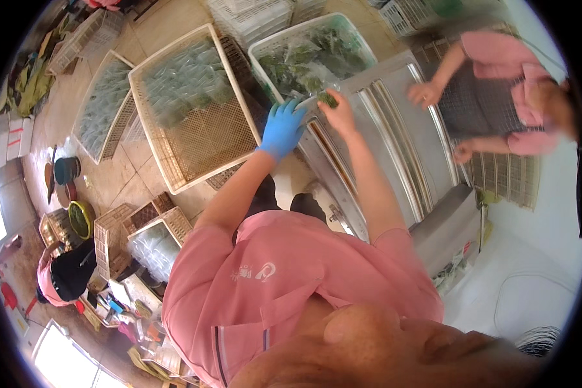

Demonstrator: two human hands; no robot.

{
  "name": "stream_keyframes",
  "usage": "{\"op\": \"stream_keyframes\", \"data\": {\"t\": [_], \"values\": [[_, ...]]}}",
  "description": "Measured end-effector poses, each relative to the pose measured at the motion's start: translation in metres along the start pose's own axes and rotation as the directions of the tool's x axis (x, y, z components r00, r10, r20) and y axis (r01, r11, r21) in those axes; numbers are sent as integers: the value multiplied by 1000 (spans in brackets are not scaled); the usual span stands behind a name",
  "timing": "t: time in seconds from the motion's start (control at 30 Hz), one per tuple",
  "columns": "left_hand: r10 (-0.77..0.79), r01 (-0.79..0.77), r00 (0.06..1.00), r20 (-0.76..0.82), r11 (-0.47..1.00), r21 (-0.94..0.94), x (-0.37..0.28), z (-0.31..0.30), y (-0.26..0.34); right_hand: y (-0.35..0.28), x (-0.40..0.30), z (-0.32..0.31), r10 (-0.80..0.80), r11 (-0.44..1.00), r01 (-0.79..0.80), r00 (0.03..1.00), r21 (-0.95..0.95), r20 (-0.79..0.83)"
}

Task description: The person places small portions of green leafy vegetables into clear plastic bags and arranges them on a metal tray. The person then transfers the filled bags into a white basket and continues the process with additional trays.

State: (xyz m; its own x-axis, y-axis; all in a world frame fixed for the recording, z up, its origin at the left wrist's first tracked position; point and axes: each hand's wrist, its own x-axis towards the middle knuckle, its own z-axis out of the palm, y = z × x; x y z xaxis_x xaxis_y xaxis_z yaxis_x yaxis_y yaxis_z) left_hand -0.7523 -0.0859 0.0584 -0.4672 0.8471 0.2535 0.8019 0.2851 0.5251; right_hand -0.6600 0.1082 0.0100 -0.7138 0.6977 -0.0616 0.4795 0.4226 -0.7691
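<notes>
My left hand (283, 128), in a blue glove, reaches to the near rim of a white plastic tub (255, 63) with a green inside; whether its fingers grip anything is unclear. Bare, my right hand (338, 112) holds a small dark green bundle (328, 100) at the corner between the tub and a metal machine. In the tub lie clear plastic bags of leafy greens (296, 58). Left of my gloved hand, a large cream plastic crate (242, 99) contains rows of clear bagged greens (184, 77) on its far part; its near mesh bottom shows.
The metal machine (393, 121) with long bars stands at my right. Beyond it, a co-worker in pink (504, 63) has both hands near its edge. Another crate of bags (99, 106) stands left. Stacked crates (114, 235) and another person (70, 271) are at lower left.
</notes>
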Motion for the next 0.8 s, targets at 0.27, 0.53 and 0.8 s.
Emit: {"op": "stream_keyframes", "data": {"t": [0.27, 0.53, 0.8], "values": [[-449, 472, 868, 211, 879, -73, -179, -15, -76, -39, 6, 33, 21, 988, 22, 961, -152, 276], [-537, 634, 737, 410, 759, -146, -179, -41, -133, -63, -27, 41, -259, 733, 497, 836, -465, 484], [-804, 791, 595, 1, 586, -175, -180, -35, -278, -120, -6, 140, -219, 885, 402, 806, -237, 549]]}}
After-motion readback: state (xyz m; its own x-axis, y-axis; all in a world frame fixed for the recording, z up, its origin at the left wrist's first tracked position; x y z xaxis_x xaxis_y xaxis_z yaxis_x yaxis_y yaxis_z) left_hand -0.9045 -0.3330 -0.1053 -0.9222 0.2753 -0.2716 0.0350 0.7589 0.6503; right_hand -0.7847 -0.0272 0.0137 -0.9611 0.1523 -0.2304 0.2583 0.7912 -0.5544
